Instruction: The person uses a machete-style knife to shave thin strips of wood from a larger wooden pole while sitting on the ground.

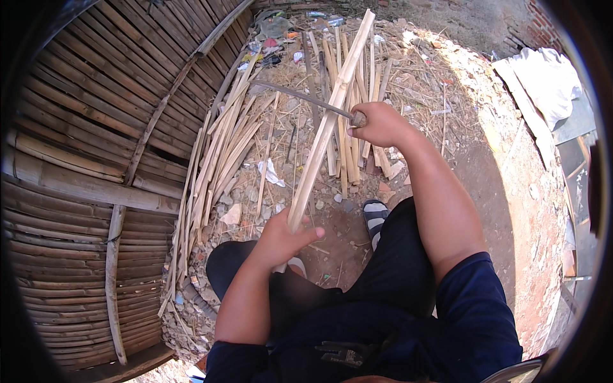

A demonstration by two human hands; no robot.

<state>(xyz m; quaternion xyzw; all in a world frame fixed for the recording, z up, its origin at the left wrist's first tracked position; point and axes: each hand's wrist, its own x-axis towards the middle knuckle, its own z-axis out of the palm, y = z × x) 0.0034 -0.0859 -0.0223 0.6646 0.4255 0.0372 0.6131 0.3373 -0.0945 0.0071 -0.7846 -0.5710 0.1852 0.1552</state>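
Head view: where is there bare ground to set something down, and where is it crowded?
Bare brown dirt lies beyond the right hand, up to the white cloth. Crowded: pale split bamboo strips and straw fill the ground ahead, against the woven bamboo wall. The left hand grips a long pale bamboo strip.

Pale split bamboo strip (pixel 325 127) — slanted upward, curved blade (pixel 300 97) crossing it.
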